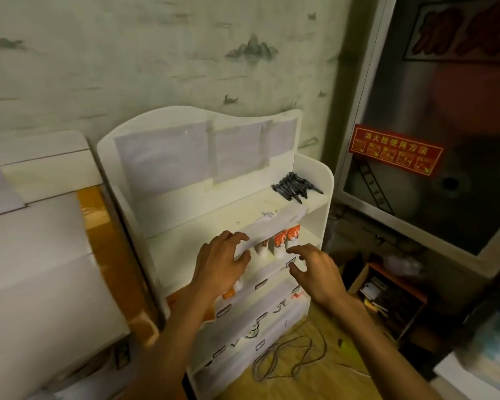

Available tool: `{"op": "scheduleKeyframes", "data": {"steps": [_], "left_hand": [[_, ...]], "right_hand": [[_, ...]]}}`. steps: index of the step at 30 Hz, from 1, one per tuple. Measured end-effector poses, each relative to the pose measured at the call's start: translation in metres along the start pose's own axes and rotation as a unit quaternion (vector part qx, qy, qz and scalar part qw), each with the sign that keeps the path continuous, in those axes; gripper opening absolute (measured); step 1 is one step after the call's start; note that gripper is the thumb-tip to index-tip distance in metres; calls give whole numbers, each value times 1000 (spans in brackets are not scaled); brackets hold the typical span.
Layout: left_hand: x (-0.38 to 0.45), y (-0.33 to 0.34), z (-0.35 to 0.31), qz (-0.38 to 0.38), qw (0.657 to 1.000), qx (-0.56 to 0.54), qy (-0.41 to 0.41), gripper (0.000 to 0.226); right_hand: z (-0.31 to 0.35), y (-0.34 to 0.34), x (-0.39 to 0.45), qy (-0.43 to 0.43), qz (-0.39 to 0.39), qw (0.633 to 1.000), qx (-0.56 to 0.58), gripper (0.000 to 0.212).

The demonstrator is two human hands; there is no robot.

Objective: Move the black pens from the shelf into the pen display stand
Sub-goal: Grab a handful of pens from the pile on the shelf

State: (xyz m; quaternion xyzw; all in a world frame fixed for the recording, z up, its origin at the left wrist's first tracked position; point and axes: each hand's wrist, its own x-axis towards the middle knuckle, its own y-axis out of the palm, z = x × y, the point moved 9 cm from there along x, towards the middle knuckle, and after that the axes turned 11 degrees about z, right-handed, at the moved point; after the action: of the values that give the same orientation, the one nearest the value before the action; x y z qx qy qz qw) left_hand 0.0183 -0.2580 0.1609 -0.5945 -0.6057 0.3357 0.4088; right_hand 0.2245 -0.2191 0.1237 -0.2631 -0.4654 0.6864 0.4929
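Black pens [296,186] piled on white shelf [214,209] top.

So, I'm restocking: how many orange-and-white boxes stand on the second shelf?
3 show: one at the right, one beside it, one left of that, partly behind the shelf edge strip. The left hand may hide more.

2 bare forearms, left hand [218,262] and right hand [319,272]; no sleeves, rings or watch visible
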Motion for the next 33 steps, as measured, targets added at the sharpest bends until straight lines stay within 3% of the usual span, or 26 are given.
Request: {"op": "scheduleKeyframes", "data": {"steps": [12, 21, 28, 33], "left_hand": [[204, 58, -4, 8, 997, -32, -64, 34], [306, 125, 15, 51, 986, -82, -135, 31], [386, 177, 36, 57, 969, -91, -221, 32], [444, 202, 46, 47, 935, -116, -331, 34]], "right_hand": [[-122, -16, 194, -27, 53, 998, -7, 34], [-201, -13, 307, -12, 64, 997, 37, 29], [-242, -1, 400, -73, 96, 991, 59, 22], [-264, 1, 459, -115, 132, 981, 83, 24]]}}
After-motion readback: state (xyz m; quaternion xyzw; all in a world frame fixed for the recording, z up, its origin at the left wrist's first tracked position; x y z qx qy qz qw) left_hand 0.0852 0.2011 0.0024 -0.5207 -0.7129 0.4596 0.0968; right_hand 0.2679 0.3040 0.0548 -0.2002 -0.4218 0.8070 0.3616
